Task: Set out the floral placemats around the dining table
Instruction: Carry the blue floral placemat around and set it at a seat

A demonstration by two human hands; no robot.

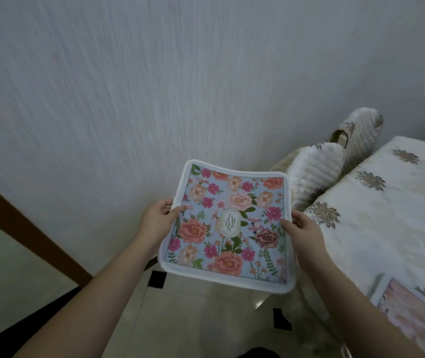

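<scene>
Pale wall (154,86) behind; floral placemat (228,226) was pinched at both edges by left hand (158,215) and right hand (303,232). Best lowered flat onto dining table (387,215).

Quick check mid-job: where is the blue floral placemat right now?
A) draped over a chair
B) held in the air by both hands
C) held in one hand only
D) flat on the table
B: the left hand and right hand grip opposite edges of the placemat, which is off the table, over the floor.
</scene>
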